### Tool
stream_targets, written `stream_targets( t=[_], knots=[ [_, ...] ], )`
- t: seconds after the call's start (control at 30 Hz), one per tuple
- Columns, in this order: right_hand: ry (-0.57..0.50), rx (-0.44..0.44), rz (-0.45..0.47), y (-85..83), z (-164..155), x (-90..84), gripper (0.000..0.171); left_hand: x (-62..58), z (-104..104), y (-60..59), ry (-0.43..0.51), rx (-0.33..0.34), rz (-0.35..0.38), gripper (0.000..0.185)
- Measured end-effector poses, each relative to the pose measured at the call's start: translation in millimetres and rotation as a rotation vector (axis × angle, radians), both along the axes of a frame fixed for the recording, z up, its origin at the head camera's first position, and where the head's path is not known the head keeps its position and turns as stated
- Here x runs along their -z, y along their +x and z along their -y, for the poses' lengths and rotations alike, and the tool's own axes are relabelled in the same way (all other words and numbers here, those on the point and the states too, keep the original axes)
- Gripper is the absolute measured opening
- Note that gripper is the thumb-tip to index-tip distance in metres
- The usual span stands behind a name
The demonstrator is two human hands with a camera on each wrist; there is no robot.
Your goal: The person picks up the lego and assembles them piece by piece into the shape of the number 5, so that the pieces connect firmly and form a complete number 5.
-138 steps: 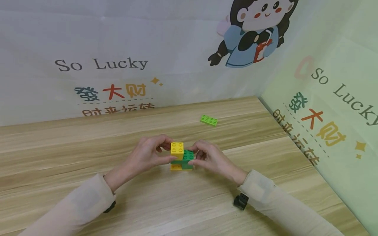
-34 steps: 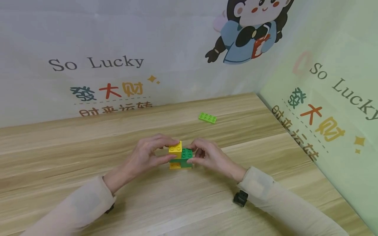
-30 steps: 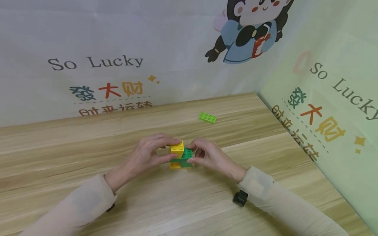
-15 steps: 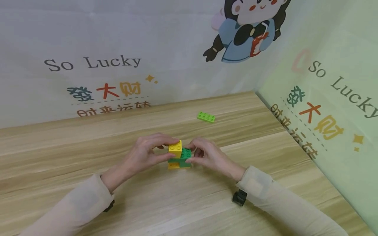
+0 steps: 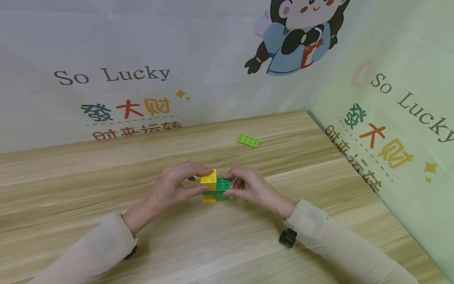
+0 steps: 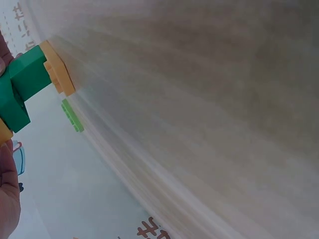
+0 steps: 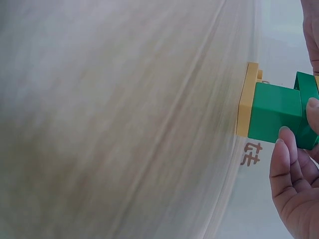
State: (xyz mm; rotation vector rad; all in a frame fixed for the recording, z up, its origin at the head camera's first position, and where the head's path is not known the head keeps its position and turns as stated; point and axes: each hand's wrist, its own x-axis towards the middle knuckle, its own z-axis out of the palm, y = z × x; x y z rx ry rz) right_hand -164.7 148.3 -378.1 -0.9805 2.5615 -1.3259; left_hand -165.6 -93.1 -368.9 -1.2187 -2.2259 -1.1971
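My left hand (image 5: 173, 188) pinches the yellow brick (image 5: 209, 178) atop the left end of the stack on the table (image 5: 227, 244). The green brick (image 5: 222, 184) lies rightward beside it, and my right hand (image 5: 248, 187) grips that end.

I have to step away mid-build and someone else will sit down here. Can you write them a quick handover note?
Left hand: grip pinching the yellow brick on top of the stack.
Right hand: grip on the dark green brick beside it.
The stack stands on the wooden table, on a yellow base plate.
Done: base, green and yellow joined.
Left: probably the light green plate, lying loose farther back to the right.
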Motion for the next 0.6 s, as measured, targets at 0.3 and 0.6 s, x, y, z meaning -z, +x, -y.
stream_targets(
  t=[0.3, 0.6],
  knots=[
    [0.001, 0.005, 0.0, 0.1, 0.1, -0.6, 0.027, 5.6, -0.3, 2.0, 0.048, -0.009, -0.003, 0.039],
    [-0.007, 0.002, 0.001, -0.3, 0.0, 0.6, 0.027, 5.2, -1.1, 0.7, 0.034, -0.011, 0.005, 0.037]
  ],
)
